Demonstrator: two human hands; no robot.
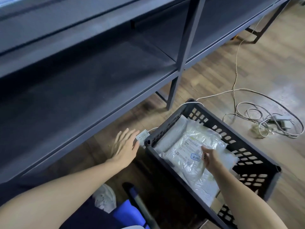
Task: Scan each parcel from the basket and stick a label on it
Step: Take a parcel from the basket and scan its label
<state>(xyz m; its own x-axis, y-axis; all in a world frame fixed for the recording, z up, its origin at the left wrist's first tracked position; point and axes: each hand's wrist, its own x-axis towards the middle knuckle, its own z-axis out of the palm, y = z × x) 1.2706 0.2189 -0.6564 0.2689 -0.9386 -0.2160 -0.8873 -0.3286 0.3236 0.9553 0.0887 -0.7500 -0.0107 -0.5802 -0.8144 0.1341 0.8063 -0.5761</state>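
A black perforated plastic basket stands on the wooden floor at lower right. Several white plastic-wrapped parcels lie inside it. The top parcel carries a printed shipping label and a small blue-edged sticker. My right hand reaches into the basket and its fingers rest on that top parcel near the sticker; whether it grips the parcel is unclear. My left hand hovers to the left of the basket, fingers spread and blurred, holding nothing.
A dark grey metal shelf unit fills the upper left, its leg standing just behind the basket. A white power strip lies by the basket's corner. Tangled cables cover the floor to the right. A white shoe and a blue object show below.
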